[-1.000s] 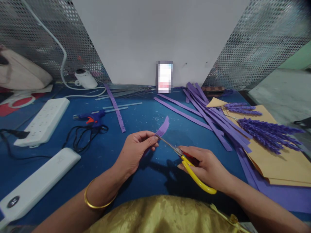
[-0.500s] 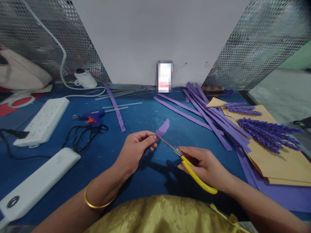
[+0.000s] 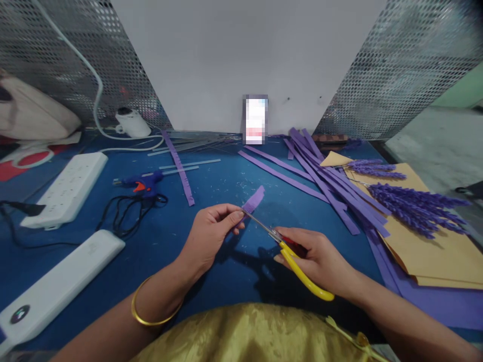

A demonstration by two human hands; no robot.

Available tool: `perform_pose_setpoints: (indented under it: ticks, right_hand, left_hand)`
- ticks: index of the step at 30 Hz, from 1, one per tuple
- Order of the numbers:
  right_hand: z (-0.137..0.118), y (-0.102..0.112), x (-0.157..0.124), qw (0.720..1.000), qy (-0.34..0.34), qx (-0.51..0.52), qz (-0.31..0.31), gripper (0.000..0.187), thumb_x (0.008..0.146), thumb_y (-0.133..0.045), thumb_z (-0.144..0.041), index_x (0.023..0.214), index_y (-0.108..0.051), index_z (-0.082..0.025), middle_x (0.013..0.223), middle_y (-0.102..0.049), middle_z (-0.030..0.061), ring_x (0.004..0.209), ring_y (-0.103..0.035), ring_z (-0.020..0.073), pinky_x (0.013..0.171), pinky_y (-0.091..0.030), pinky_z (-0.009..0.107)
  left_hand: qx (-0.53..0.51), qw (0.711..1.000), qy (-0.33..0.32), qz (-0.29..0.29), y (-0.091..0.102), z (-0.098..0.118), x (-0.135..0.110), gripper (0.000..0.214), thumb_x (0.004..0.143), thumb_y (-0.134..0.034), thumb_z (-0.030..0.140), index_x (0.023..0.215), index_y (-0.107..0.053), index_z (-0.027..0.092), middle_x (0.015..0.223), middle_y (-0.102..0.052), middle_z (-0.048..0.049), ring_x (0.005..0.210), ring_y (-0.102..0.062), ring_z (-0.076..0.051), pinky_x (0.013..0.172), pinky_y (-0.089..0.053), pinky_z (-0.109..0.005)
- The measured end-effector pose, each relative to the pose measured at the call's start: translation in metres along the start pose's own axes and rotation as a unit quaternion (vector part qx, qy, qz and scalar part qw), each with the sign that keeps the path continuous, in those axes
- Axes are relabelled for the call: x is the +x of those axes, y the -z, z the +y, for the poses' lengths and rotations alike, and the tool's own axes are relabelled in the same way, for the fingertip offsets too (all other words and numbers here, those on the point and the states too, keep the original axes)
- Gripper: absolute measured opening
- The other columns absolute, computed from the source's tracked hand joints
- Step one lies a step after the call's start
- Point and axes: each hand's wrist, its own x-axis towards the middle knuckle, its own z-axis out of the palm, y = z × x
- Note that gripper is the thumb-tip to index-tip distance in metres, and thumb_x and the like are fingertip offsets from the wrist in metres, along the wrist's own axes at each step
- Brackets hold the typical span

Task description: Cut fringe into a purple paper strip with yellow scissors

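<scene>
My left hand (image 3: pixel 211 234) pinches a short purple foam strip (image 3: pixel 253 199) between thumb and fingers; the strip sticks up and to the right above the blue table (image 3: pixel 234 181). My right hand (image 3: pixel 317 261) grips yellow-handled scissors (image 3: pixel 298 264). The thin metal blades reach up-left and meet the strip's lower edge beside my left fingertips. A gold bangle (image 3: pixel 151 314) rings my left wrist.
Long purple strips (image 3: pixel 324 183) fan out at the right, beside finished purple flower spikes (image 3: pixel 415 206) on brown paper (image 3: pixel 437 251). At the left lie a blue glue gun (image 3: pixel 141 182) with black cord, two white power strips (image 3: pixel 66 188), and one loose strip (image 3: pixel 179 168). Mesh panels stand behind.
The strip's free end has tilted slightly further right. The scissors and both hands stay almost where they were.
</scene>
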Motion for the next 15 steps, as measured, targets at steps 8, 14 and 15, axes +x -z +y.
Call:
perform_pose_setpoints:
  ticks: [8, 14, 15]
  right_hand:
    - [-0.0014, -0.0002, 0.0005, 1.000, 0.002, -0.002, 0.002, 0.023, 0.090, -0.066, -0.043, 0.093, -0.069, -0.020, 0.088, -0.070, 0.0039, 0.073, -0.059, 0.0161, 0.066, -0.047, 0.026]
    - [0.0006, -0.0013, 0.0005, 1.000, -0.003, 0.003, 0.009, 0.026, 0.089, -0.068, -0.041, 0.104, -0.072, -0.020, 0.093, -0.072, 0.0050, 0.075, -0.061, 0.0170, 0.067, -0.048, 0.027]
    - [0.0003, -0.0011, 0.0003, 1.000, -0.004, 0.004, 0.011, 0.028, 0.089, -0.068, -0.042, 0.105, -0.072, -0.020, 0.093, -0.072, 0.0053, 0.075, -0.061, 0.0174, 0.068, -0.048, 0.027]
  left_hand:
    - [-0.016, 1.000, -0.001, -0.006, -0.0002, -0.0004, 0.0009, 0.014, 0.076, -0.075, 0.029, 0.070, -0.074, 0.017, 0.061, -0.065, 0.0016, 0.056, -0.053, -0.008, 0.057, -0.041, -0.019]
    - [-0.045, 0.999, 0.020, -0.014, 0.0005, -0.0004, 0.0006, 0.014, 0.075, -0.077, 0.029, 0.071, -0.075, 0.016, 0.063, -0.066, 0.0008, 0.056, -0.054, -0.007, 0.057, -0.042, -0.018]
    - [-0.052, 0.998, 0.023, -0.017, 0.0007, 0.0001, 0.0005, 0.013, 0.074, -0.078, 0.029, 0.071, -0.075, 0.016, 0.063, -0.067, 0.0006, 0.057, -0.054, -0.007, 0.057, -0.042, -0.018]
